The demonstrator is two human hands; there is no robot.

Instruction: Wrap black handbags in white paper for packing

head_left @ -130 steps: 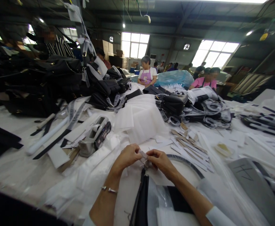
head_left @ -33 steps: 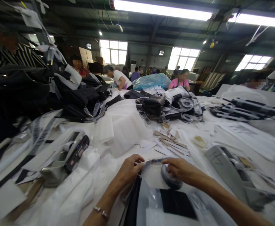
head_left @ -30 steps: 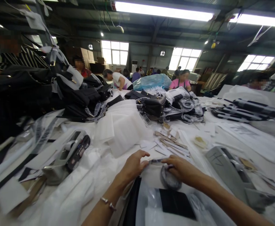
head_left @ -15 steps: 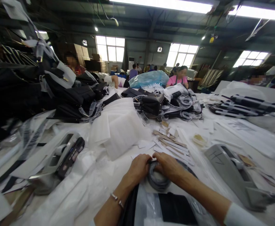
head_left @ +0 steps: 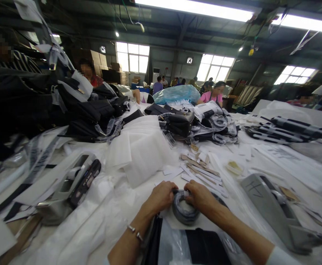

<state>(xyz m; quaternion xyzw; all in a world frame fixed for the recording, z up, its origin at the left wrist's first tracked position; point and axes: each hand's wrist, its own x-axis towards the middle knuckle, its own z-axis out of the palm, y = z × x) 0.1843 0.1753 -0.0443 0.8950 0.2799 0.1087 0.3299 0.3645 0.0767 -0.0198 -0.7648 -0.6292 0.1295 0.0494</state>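
A dark coiled strap [head_left: 187,218], which looks wrapped in clear film, lies in front of me. My left hand [head_left: 162,197] is closed at the coil's upper left edge, its fingertips pinching there. On the upper right, my right hand [head_left: 201,198] is closed over the coil, with thumb and finger gripping its rim and a small pale piece at the fingertips. Just below the coil is a black bag [head_left: 206,244] partly covered by clear plastic [head_left: 174,244]. My fingers hide the top of the coil.
Tape dispensers stand on the left [head_left: 69,187] and right [head_left: 279,211]. White foam sheets [head_left: 147,158] and card strips [head_left: 199,169] lie ahead. Beyond are black bags [head_left: 180,121], with a bigger heap [head_left: 86,110] to the left. A person in pink [head_left: 212,96] and others work farther back.
My hands have moved slightly apart at the top of the coil, showing more of its upper rim. The view has shifted a little. The coil stays in place.
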